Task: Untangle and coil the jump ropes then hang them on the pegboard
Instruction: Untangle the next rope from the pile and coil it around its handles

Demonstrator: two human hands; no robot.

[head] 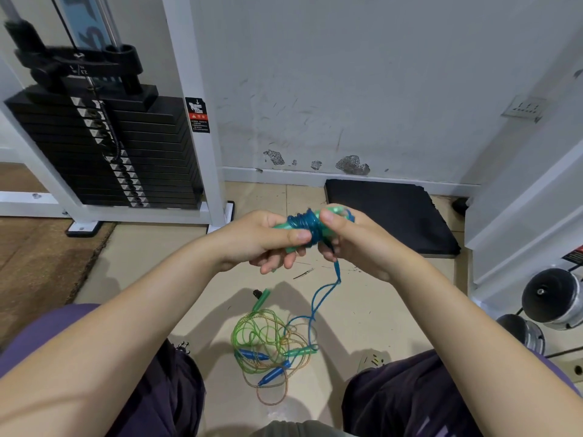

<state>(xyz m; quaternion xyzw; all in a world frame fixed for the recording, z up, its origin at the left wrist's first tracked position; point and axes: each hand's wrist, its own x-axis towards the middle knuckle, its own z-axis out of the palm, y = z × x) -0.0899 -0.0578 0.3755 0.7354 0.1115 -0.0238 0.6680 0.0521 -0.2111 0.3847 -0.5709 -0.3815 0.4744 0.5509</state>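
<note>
1. A white-framed weight machine (189,89) is standing at the left against a scuffed pale wall (362,83), its black weight stack (104,146) filling the frame's lower half.
2. A black floor mat (391,216) is lying against the wall's skirting, beyond the hands, and two chrome dumbbell ends (552,298) are sitting at the right edge.
3. The person is crouching or sitting over a beige tiled floor (151,263), both bare forearms reaching forward, dark trousers showing at either knee.
4. The left hand (265,238) is gripping a pair of light green handles (284,227), thumb lying along them and fingers curling underneath.
5. The right hand (347,234) is pinching the other end of the same bundle, its thumb pressing on top just beside the coil.
6. A blue jump rope (307,227) is sitting wound in tight turns around the handles between the two thumbs; its loose tail is hanging down from the right hand to the floor.
7. A tangle of ropes (271,348) is lying on the floor between the knees: green and orange-tinted cords looping together, with blue handles (273,372) and green handles mixed in, the blue tail running into it.
</note>
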